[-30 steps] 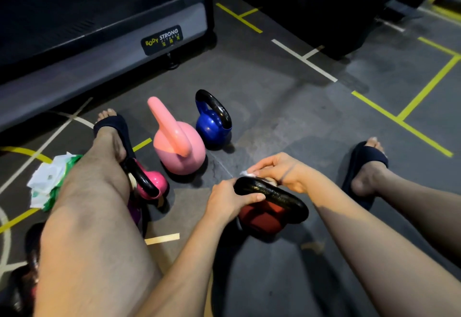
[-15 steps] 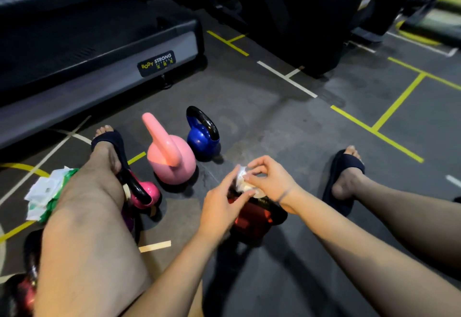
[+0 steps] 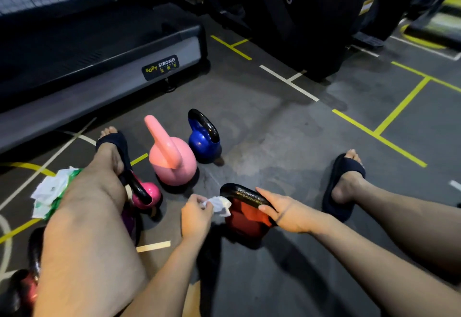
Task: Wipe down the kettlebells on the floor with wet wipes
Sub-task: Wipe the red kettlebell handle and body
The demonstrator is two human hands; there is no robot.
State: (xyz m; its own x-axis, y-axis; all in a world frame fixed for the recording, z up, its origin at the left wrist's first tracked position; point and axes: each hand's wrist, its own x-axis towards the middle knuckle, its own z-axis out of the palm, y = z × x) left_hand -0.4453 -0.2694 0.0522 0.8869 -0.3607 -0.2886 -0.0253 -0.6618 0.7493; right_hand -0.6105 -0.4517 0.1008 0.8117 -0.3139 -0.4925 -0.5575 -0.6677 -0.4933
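Left grip [image 3: 197, 214] pinches wet wipe [image 3: 219, 205] — against red kettlebell [image 3: 245, 219] handle's left end | right grip [image 3: 284, 210] clasps handle — kettlebell beneath

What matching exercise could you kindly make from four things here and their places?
1 red kettlebell
2 blue kettlebell
3 wet wipe
4 wipes pack

A pinched in the left hand
B beside the pale pink kettlebell
C left of the left leg
D handle held by the right hand

Pairs: 1-D, 2-B, 3-A, 4-C
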